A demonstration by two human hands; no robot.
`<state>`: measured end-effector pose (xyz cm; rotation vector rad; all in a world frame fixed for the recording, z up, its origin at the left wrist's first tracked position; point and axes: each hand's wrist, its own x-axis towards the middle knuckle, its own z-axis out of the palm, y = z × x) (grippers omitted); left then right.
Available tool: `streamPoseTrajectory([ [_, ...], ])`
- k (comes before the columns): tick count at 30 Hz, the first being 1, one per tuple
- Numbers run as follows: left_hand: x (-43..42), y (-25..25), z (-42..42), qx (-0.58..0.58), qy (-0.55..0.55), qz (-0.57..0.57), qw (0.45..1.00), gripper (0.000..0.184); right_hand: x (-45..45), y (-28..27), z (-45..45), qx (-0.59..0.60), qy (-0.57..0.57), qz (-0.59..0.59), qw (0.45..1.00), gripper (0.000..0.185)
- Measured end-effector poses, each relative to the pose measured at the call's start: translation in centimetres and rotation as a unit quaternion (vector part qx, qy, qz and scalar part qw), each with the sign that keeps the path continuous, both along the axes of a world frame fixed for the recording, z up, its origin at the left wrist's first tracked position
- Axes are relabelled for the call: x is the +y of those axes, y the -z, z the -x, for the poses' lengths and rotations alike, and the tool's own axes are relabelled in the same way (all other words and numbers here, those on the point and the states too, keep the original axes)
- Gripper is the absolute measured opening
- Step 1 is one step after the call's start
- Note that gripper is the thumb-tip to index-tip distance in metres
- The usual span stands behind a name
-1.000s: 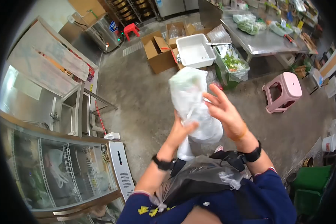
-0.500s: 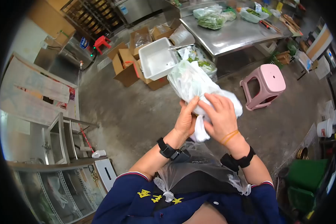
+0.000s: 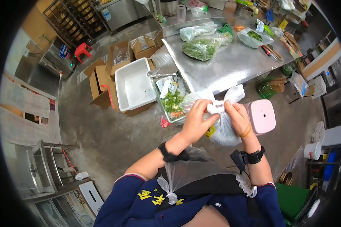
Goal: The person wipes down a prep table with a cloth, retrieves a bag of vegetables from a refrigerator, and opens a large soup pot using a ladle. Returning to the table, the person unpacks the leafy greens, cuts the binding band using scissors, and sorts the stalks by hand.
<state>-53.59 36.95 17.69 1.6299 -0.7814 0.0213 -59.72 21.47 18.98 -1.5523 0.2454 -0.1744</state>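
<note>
A white plastic bag (image 3: 225,131) hangs in front of me, its body bulging below my hands and a yellow mark showing on its side. My left hand (image 3: 196,120) pinches the gathered, twisted neck of the bag from the left. On the other side my right hand (image 3: 236,116) grips the same neck, thumb on top. A loose end of the plastic sticks up beyond my right fingers. What the bag contains is hidden. Just past my left hand stands a crate of green vegetable scraps (image 3: 173,100).
A steel table (image 3: 231,68) with bagged greens (image 3: 201,49) and knives fills the far side. At the right is a pink stool (image 3: 263,115). A white tub (image 3: 134,85) and cardboard boxes (image 3: 98,85) stand left on the floor. A green chair (image 3: 293,198) is low right.
My view has moved closer to the table. The bag has turned from lying across my hands to hanging below them, and both hands have shifted to its gathered neck.
</note>
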Motion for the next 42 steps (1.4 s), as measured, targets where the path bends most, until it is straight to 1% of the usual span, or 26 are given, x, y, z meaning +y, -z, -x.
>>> streamPoseTrajectory([
  [1,-1.9,0.6,-1.8,-0.006,0.006,-0.016,1.000,0.021,-1.9,0.7,-1.7,0.032,-0.001,0.101,0.994,0.029],
  [4,-6.2,1.4,-6.8,-0.029,0.013,-0.062,0.998,0.018,-4.8,0.7,-7.0,-0.039,0.060,0.060,0.996,0.029],
  [6,-9.3,3.5,-9.9,0.089,0.021,0.018,0.996,0.017,-7.8,1.2,-10.3,-0.053,0.089,0.097,0.990,0.026],
  [7,-10.9,4.9,-11.9,0.093,0.018,0.016,0.995,0.017,-10.1,2.3,-12.2,-0.059,0.117,0.215,0.968,0.023],
  [8,-12.5,6.7,-14.2,0.150,0.019,-0.010,0.988,0.018,-11.9,3.8,-13.9,-0.064,0.140,0.329,0.932,0.021],
  [9,-13.8,8.7,-15.7,0.207,0.018,-0.036,0.978,0.021,-13.1,5.8,-15.5,-0.061,0.133,0.325,0.934,0.021],
  [10,-15.0,11.4,-16.8,0.209,0.010,-0.038,0.977,0.021,-14.3,8.2,-17.2,-0.016,0.155,0.295,0.943,0.019],
  [11,-17.8,14.5,-19.0,0.311,0.022,-0.037,0.949,0.021,-17.3,10.5,-20.0,0.026,0.167,0.266,0.949,0.018],
  [12,-19.2,16.1,-19.8,0.411,0.041,-0.037,0.910,0.022,-18.8,12.4,-20.9,0.026,0.156,0.263,0.952,0.018],
  [13,-20.4,16.4,-20.2,0.427,0.020,0.014,0.904,0.020,-20.2,13.9,-21.1,0.003,0.049,0.328,0.943,0.019],
  [14,-21.4,16.6,-20.9,0.431,0.006,0.010,0.902,0.020,-21.6,15.4,-21.6,-0.024,-0.060,0.385,0.921,0.020],
  [15,-22.0,16.7,-21.5,0.442,-0.010,0.005,0.897,0.021,-22.2,15.3,-22.2,-0.023,-0.075,0.373,0.925,0.020],
  [17,-22.3,15.2,-22.6,0.496,-0.018,-0.021,0.868,0.021,-23.1,14.0,-24.4,0.052,-0.114,0.460,0.879,0.019],
  [18,-22.5,14.1,-22.6,0.499,-0.037,-0.026,0.865,0.021,-23.7,14.2,-25.3,0.046,-0.128,0.449,0.883,0.019],
  [19,-23.0,12.8,-22.3,0.343,-0.180,-0.101,0.916,0.022,-24.4,14.4,-26.0,0.038,-0.173,0.444,0.878,0.018],
  [20,-23.7,11.6,-22.3,0.170,-0.311,-0.177,0.918,0.024,-25.2,14.7,-26.7,0.029,-0.217,0.440,0.871,0.017],
  [21,-24.3,7.9,-22.4,0.070,-0.353,-0.223,0.906,0.026,-25.4,14.4,-27.3,0.020,-0.225,0.427,0.875,0.014],
  [22,-24.8,6.8,-22.7,0.075,-0.363,-0.236,0.898,0.026,-25.5,14.4,-28.0,0.018,-0.239,0.415,0.878,0.014],
  [24,-25.3,6.0,-23.0,0.057,-0.135,-0.319,0.936,0.018,-25.6,14.3,-28.7,0.007,-0.280,0.427,0.860,0.012],
  [26,-26.0,7.9,-22.9,0.049,-0.186,-0.332,0.924,0.012,-26.1,13.2,-29.3,-0.010,-0.323,0.430,0.843,0.010],
  [27,-26.2,8.2,-23.2,0.056,-0.182,-0.357,0.914,0.010,-26.3,12.9,-29.8,-0.024,-0.348,0.440,0.828,0.009],
  [31,-25.9,9.0,-23.3,0.050,-0.127,-0.432,0.892,0.009,-26.6,13.9,-30.0,-0.037,-0.340,0.414,0.843,0.008],
  [33,-26.0,9.4,-23.0,0.052,-0.137,-0.431,0.890,0.009,-26.4,13.4,-29.8,-0.072,-0.336,0.449,0.825,0.007],
  [38,-25.0,11.5,-22.4,0.079,-0.194,-0.392,0.896,0.011,-26.6,13.4,-28.7,-0.113,-0.320,0.439,0.832,0.004],
  [40,-24.3,11.8,-22.2,0.201,-0.261,-0.334,0.883,0.012,-26.5,13.6,-28.4,-0.117,-0.320,0.425,0.839,0.003],
  [42,-23.4,13.9,-22.5,0.209,-0.300,-0.301,0.881,0.014,-26.6,14.2,-28.2,-0.116,-0.289,0.390,0.866,0.004],
])
